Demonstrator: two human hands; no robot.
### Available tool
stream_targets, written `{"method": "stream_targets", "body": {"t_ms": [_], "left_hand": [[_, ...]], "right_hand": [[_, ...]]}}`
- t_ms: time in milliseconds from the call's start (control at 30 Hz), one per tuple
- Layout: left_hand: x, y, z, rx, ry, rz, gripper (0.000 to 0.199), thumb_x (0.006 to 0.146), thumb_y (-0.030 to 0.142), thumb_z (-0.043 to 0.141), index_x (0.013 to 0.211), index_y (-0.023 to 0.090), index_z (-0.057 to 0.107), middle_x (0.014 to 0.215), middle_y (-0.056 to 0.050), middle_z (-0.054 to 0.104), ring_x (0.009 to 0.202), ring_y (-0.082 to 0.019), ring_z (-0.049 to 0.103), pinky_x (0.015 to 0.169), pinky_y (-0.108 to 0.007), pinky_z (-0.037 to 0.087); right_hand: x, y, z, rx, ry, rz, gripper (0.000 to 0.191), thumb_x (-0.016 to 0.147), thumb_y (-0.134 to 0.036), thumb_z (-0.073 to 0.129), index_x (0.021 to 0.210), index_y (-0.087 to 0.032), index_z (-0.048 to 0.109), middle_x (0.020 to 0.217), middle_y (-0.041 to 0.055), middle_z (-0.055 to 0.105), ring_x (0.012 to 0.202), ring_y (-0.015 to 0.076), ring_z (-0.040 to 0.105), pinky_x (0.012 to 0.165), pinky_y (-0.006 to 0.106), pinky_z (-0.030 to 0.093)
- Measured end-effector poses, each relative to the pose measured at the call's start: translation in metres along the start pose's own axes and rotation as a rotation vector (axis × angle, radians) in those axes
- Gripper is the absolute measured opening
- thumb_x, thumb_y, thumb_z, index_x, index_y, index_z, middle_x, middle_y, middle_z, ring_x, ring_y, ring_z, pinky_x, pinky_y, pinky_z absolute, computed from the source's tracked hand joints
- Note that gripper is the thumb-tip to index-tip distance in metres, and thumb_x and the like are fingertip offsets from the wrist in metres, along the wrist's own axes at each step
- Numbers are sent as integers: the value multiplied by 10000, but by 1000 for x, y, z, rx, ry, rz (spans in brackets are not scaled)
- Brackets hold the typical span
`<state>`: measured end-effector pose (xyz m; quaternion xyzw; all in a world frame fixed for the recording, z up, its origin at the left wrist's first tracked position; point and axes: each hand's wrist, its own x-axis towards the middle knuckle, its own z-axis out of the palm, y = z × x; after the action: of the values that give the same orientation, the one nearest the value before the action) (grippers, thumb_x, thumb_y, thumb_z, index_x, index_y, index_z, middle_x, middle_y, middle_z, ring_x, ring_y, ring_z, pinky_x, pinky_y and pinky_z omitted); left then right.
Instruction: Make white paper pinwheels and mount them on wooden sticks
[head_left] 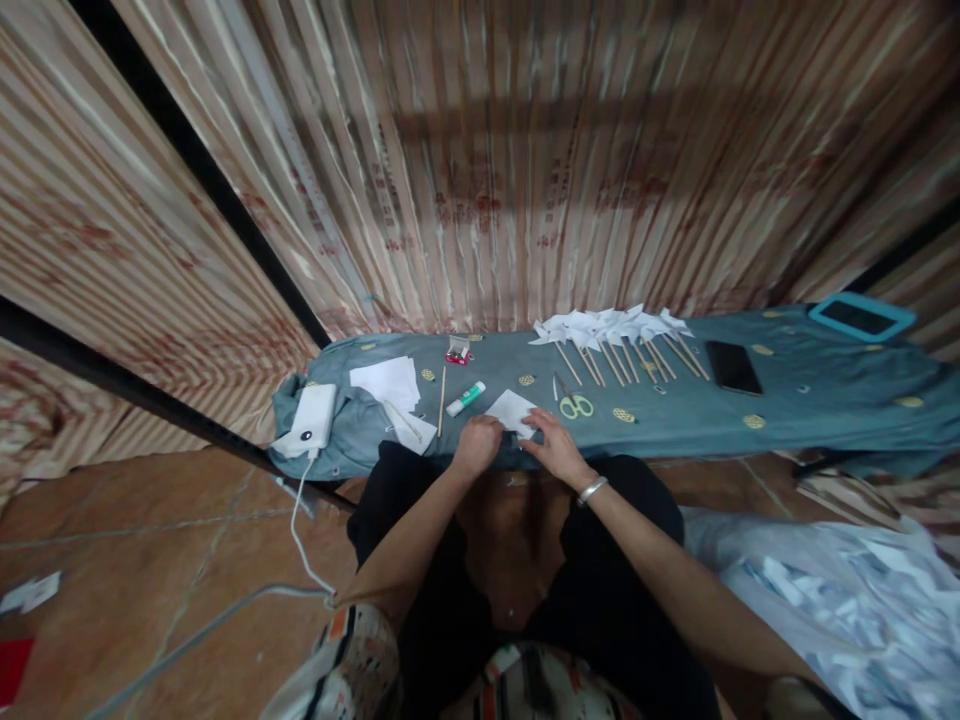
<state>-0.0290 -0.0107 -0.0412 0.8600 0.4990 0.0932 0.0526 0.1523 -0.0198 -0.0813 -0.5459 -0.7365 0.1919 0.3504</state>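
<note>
A small square sheet of white paper lies at the near edge of the cloth-covered bench, between my two hands. My left hand is closed at its left corner, the fingertips mostly hidden. At the right corner my right hand grips the paper between thumb and fingers. Close by on the left are a green-and-white glue stick and a thin wooden stick. Scissors with light green handles rest just right of the paper.
White paper pinwheels on sticks lie in a row at the back. Left are paper sheets, a small red box and a white power bank with cable. Right are a dark phone and a blue-framed tablet.
</note>
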Motion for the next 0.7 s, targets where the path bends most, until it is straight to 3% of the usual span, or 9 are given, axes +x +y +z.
{"method": "stream_targets", "body": {"t_ms": [333, 533, 700], "left_hand": [[0, -5, 11, -91, 43, -22, 207, 888, 148, 496, 965, 161, 688, 1018, -81, 688, 987, -210, 599, 890, -350, 468], [1, -5, 17, -289, 103, -107, 183, 870, 175, 549, 981, 182, 695, 1010, -57, 704, 1001, -216, 589, 896, -369, 442], [5, -5, 24, -448, 163, -154, 144, 873, 240, 592, 873, 182, 724, 919, -51, 709, 939, -203, 595, 885, -363, 448]], "right_hand": [[10, 7, 12, 43, -17, -22, 104, 810, -260, 635, 864, -218, 713, 1210, 118, 644, 1140, 261, 596, 1017, 494, 395], [11, 9, 19, 59, 20, 14, 155, 847, -305, 602, 790, -207, 708, 1180, 123, 666, 1104, 275, 610, 1021, 517, 377], [13, 3, 20, 48, 54, 54, 159, 844, -293, 598, 758, -205, 698, 1138, 121, 680, 1065, 276, 617, 1015, 518, 381]]}}
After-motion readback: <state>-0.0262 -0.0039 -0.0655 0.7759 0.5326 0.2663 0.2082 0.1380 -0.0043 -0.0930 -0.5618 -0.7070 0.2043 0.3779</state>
